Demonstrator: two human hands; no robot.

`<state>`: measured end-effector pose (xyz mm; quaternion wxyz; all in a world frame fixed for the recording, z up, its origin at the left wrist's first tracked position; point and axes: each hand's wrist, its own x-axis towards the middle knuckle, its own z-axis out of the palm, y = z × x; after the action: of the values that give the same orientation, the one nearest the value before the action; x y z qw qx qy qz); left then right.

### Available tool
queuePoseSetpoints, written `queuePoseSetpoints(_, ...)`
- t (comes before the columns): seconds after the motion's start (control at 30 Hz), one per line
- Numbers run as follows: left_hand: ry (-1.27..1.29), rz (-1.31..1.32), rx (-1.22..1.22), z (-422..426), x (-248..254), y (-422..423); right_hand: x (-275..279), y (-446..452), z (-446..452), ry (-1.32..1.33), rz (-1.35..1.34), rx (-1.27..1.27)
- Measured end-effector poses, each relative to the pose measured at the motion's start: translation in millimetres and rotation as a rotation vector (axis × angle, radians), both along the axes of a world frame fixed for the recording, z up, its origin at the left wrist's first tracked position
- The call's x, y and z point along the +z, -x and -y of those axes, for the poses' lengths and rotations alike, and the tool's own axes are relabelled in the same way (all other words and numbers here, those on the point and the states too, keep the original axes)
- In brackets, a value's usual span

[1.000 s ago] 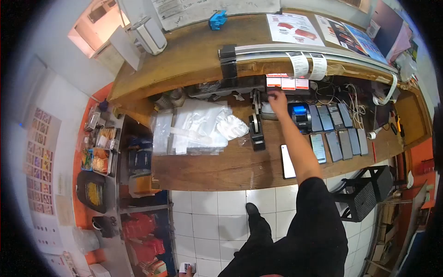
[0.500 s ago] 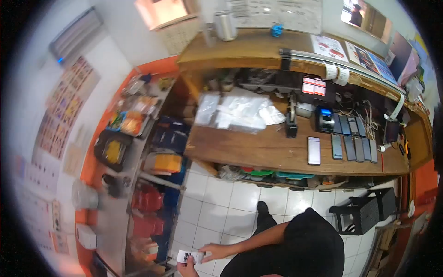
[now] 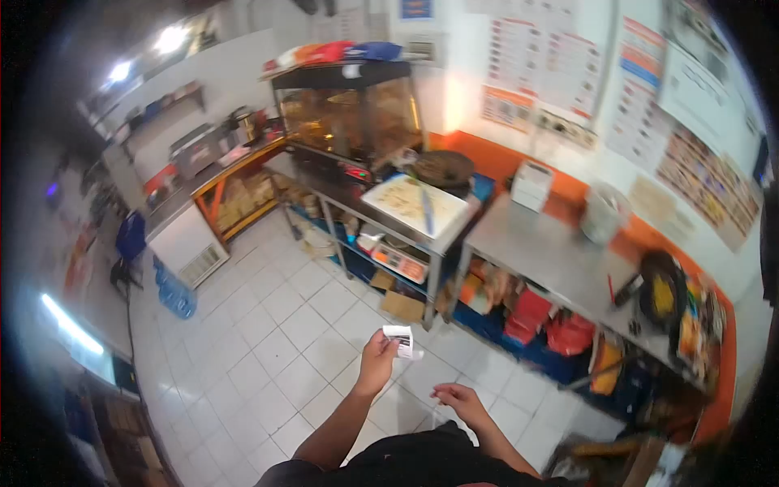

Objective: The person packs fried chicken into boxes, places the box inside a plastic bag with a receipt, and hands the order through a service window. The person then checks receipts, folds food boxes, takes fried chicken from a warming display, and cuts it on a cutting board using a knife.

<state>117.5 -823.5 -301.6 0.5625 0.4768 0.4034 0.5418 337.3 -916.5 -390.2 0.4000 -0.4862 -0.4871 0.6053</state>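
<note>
Head camera is showing a printed paper slip being pinched in the fingers of the left hand, the right hand hanging half-curled and empty near them, a steel worktop standing beyond, to their right.

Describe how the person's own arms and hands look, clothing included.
The left hand and right hand are bare, with no gloves. Both forearms are uncovered; no watch or bracelet can be made out. A black cloth top covers the body, its sleeves only partly in view at the bottom edge.
</note>
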Motion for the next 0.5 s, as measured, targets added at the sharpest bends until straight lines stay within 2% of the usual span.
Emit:
queuePoseSetpoints(0.07,-0.059,0.040,0.101,-47.0,11.3,22.9,-2.7,-5.6,-31.3,0.032,-0.007,0.005)
queuePoseSetpoints(0.13,-0.165,0.074,0.183,-102.0,16.7,43.2,-22.0,-13.0,-61.1,0.095,0.054,-0.101)
queuePoseSetpoints(0.17,-0.220,0.086,0.201,-137.5,35.0,56.8,-25.9,-14.2,-85.1,0.089,0.053,-0.086)
queuePoseSetpoints(0.23,-0.415,0.138,0.213,-214.2,61.4,74.6,-31.5,-24.6,-123.9,0.169,0.041,-0.233)
queuePoseSetpoints(0.27,-0.484,0.117,0.259,-260.5,77.9,82.9,-33.6,-26.0,-145.1,0.151,0.041,-0.227)
queuePoseSetpoints(0.37,-0.429,0.081,0.269,-380.3,145.1,110.4,-51.2,-33.4,-206.1,0.194,0.035,-0.492)
queuePoseSetpoints(0.4,-0.485,0.090,0.275,-429.7,165.6,115.7,-55.6,-35.4,-247.4,0.176,0.033,-0.558)
queuePoseSetpoints(0.43,-0.561,0.068,0.347,-485.6,185.7,124.7,-36.2,-27.5,-276.5,0.251,0.000,-0.617)
queuePoseSetpoints(0.5,-0.586,-0.084,0.521,-562.0,229.2,137.2,-66.4,-36.6,-345.1,0.161,-0.038,-0.683)
